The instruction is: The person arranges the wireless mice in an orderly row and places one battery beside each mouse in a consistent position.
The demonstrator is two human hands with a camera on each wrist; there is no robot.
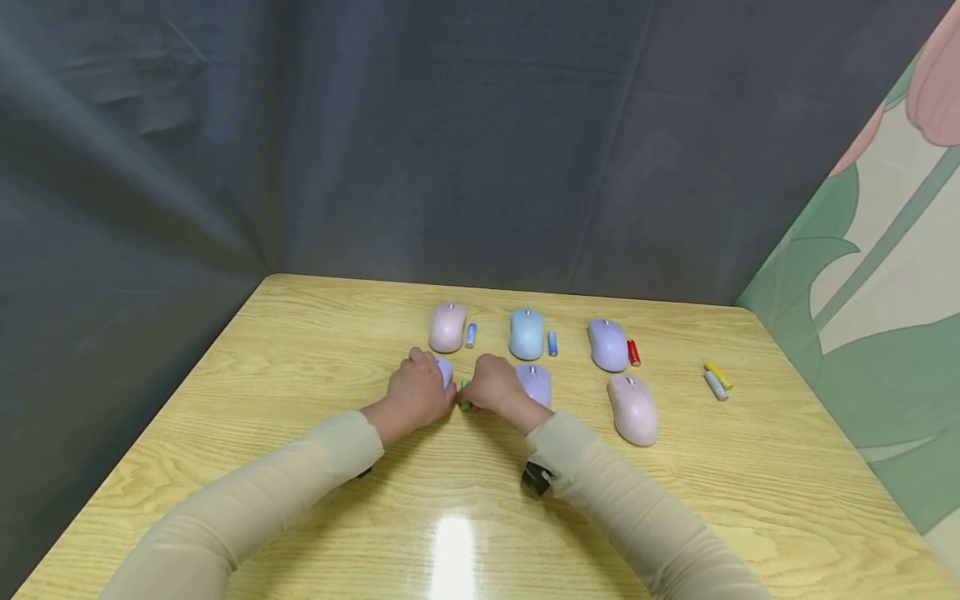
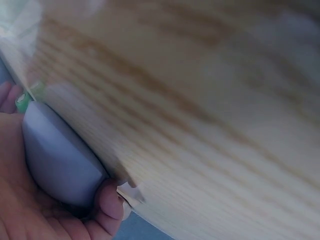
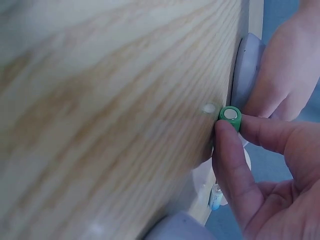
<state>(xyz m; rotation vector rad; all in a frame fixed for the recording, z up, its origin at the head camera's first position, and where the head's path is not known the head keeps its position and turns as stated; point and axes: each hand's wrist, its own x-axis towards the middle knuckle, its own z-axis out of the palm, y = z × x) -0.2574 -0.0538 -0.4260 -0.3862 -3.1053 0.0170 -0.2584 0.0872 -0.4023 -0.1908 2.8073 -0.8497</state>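
Note:
My left hand (image 1: 418, 390) grips a purple computer mouse (image 1: 446, 372) resting on the table; its fingers curl round the mouse (image 2: 60, 155) in the left wrist view. Just to the right, my right hand (image 1: 495, 385) pinches a green battery (image 1: 465, 396) between thumb and finger. The battery (image 3: 230, 116) shows its round metal end in the right wrist view, low at the tabletop and close beside the held mouse (image 3: 247, 65). Behind the right wrist sits another purple mouse (image 1: 536, 382), partly covered by it.
Along the back stand a pink mouse (image 1: 447, 327), a blue mouse (image 1: 527, 335) and a purple mouse (image 1: 607, 345), with blue batteries (image 1: 471, 336) and a red battery (image 1: 633, 352) beside them. Another pink mouse (image 1: 633, 410) lies nearer. A yellow battery (image 1: 718, 375) and a grey one (image 1: 716, 386) lie right.

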